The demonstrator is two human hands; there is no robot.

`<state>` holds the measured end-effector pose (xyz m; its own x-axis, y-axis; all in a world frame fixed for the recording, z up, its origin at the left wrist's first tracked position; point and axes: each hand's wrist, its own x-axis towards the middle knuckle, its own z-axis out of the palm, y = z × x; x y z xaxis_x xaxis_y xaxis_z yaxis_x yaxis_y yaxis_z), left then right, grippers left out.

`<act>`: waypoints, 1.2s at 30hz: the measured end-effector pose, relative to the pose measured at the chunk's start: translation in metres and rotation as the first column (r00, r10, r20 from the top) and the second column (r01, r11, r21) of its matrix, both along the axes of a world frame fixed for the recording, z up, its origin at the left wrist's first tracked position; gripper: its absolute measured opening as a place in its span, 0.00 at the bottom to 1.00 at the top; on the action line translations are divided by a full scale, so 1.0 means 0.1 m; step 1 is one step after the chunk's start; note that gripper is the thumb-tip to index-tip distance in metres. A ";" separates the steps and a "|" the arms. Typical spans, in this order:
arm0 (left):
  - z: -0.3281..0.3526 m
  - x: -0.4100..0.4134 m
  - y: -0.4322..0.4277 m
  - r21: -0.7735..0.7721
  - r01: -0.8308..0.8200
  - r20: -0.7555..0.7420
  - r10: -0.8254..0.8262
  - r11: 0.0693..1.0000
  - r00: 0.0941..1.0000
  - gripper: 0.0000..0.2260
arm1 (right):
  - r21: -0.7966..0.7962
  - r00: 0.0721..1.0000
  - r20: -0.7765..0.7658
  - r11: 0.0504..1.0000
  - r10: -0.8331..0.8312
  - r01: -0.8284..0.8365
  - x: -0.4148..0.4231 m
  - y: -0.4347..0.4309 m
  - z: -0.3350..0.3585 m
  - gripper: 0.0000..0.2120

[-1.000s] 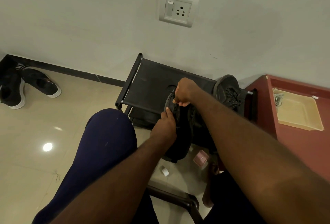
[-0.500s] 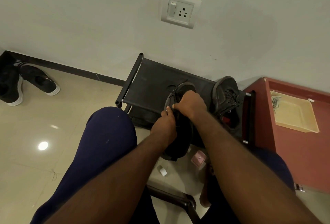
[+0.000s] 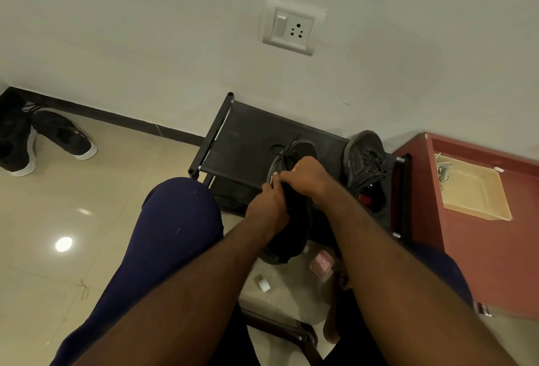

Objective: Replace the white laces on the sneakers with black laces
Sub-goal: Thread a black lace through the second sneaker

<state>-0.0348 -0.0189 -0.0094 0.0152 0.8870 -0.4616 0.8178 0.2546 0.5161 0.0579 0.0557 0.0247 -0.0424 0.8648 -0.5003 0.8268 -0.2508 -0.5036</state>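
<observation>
Two hands grip one black sneaker (image 3: pixel 291 234) at the shoe rack's (image 3: pixel 248 138) near edge: left hand (image 3: pixel 267 205) curled round its side, right hand (image 3: pixel 309 177) pinching its laced top.

Black shoe rack (image 3: pixel 245 138): one dark sneaker (image 3: pixel 364 158) on its right end. Tiled floor (image 3: pixel 102 205): pair of white-soled black shoes (image 3: pixel 62 135) far left, pink box (image 3: pixel 321 263) and white scrap (image 3: pixel 264 286) near rack.
</observation>
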 end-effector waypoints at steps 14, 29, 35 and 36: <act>0.04 -0.01 0.04 -0.018 0.020 -0.036 -0.020 1.000 0.999 0.41 | -0.221 0.491 -0.747 0.864 -0.448 0.452 0.17 -0.30 0.57 0.13; 0.10 -0.02 0.04 -0.031 0.032 -0.002 -0.032 0.999 0.999 0.41 | 0.224 0.897 0.367 0.913 0.245 -0.341 0.11 -0.28 0.28 0.10; 0.09 -0.01 0.05 -0.037 0.032 -0.022 -0.032 0.999 0.999 0.41 | -0.121 0.401 -0.839 0.845 -0.367 0.521 0.04 -0.48 0.60 0.12; 0.10 -0.01 0.05 -0.056 0.026 -0.027 -0.028 0.998 0.999 0.41 | -0.186 0.314 -0.851 0.802 -0.420 0.568 0.04 -0.48 0.63 0.11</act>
